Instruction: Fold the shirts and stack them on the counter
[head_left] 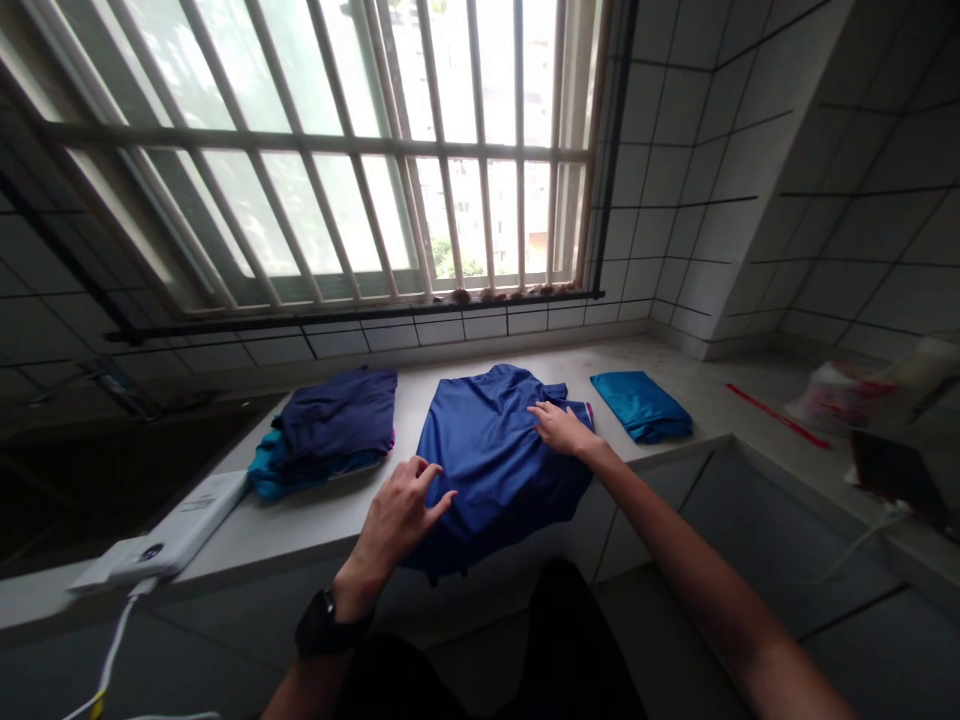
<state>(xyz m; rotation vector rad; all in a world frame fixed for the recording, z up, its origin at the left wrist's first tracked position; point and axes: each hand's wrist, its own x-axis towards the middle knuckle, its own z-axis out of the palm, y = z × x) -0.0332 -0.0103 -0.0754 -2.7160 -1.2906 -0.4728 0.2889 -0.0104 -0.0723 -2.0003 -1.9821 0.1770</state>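
A dark blue garment point(495, 450) lies spread on the counter in front of me, wrinkled, its near part hanging over the front edge. My right hand point(561, 428) rests on its upper right side, fingers stretched out over the cloth. At the garment's left edge is my left hand point(405, 505), thumb and fingers apart with nothing between them; whether it touches the cloth I cannot tell. A folded teal garment point(641, 405) lies to the right. On the left sits a stack of folded clothes, with a dark navy garment point(337, 415) on top and teal cloth point(271, 470) beneath.
A white power bank-like device point(184, 525) with a cable lies at the counter's left, beside a dark sink point(135, 470). On the right are a red strip point(780, 415), a plastic bag point(840, 395) and a dark flat device point(896, 475). A barred window point(405, 147) is behind.
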